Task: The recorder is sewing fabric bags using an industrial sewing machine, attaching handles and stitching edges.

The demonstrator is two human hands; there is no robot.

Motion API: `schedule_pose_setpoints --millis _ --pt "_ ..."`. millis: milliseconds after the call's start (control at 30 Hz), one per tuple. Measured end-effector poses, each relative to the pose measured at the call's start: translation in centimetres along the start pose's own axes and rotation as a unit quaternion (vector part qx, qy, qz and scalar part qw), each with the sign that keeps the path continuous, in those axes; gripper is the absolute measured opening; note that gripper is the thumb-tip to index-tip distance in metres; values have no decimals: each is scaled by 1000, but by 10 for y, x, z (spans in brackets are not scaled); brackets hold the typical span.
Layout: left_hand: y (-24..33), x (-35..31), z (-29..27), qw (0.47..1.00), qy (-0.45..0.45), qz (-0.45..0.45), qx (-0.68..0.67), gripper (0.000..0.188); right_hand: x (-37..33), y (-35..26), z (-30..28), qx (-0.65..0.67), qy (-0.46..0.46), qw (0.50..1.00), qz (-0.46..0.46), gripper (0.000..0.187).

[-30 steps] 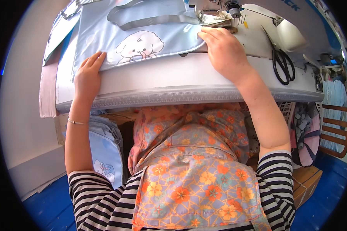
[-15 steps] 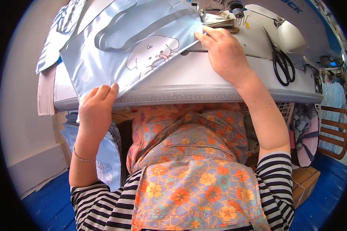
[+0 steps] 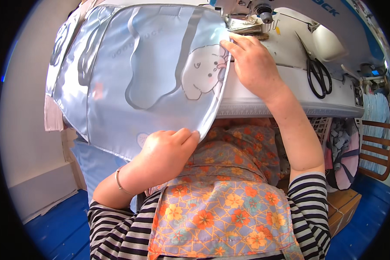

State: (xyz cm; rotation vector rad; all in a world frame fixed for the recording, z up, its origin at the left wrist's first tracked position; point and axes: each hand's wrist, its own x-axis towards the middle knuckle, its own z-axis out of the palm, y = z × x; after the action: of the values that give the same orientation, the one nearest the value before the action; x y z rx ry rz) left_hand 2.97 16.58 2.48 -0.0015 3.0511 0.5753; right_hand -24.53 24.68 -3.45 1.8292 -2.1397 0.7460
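A light blue, shiny fabric bag panel [image 3: 110, 117] with grey strap loops and a printed white cartoon puppy [image 3: 200, 71] lies over the left of the sewing table, its lower part hanging past the front edge. My left hand [image 3: 167, 151] pinches its right-hand edge near the bottom, in front of the table. Farther up that same edge, my right hand [image 3: 253, 63] grips it between thumb and fingers, just below the sewing machine's needle area [image 3: 229, 21]. The edge runs fairly straight between both hands. Whether the needle touches the fabric I cannot tell.
Black-handled scissors [image 3: 310, 65] lie on the table's right side, beside the sewing machine [image 3: 368, 37]. More printed fabric pieces [image 3: 67, 41] are at the left. Under the table at right sit a bin of scraps [image 3: 337, 141] and a cardboard box [image 3: 344, 208]; a wooden chair [image 3: 377, 150] stands beyond.
My left hand has moved right and toward me, swinging the bag panel's lower edge round so the panel now hangs over the table front. My right hand stays almost in place.
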Motion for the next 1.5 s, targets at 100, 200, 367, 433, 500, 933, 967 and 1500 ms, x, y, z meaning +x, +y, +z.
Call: schedule_pose_setpoints --millis 100,200,367,433,500,933,967,1500 --pt "5 13 5 999 20 -8 -37 35 -2 1 -2 -1 6 1000 0 43" --pt "8 27 14 995 55 -12 -82 31 -9 -4 -5 0 -9 1000 3 41" --pt "8 47 18 986 84 -43 -137 18 -44 -40 -21 70 -14 997 -5 41" --pt "6 50 19 984 103 -49 -135 17 -56 -54 -32 120 -27 992 -9 37" --pt "6 50 20 977 124 -51 -165 18 -60 -53 -32 126 -19 992 -14 34" --pt "-2 60 34 987 160 -27 14 59 -47 -38 -25 71 23 997 8 36" --pt "-3 63 35 986 163 -36 20 59 -53 -44 -28 87 24 996 5 37" --pt "-124 -219 61 909 237 -340 38 42 -35 -30 -15 23 -22 999 12 28"
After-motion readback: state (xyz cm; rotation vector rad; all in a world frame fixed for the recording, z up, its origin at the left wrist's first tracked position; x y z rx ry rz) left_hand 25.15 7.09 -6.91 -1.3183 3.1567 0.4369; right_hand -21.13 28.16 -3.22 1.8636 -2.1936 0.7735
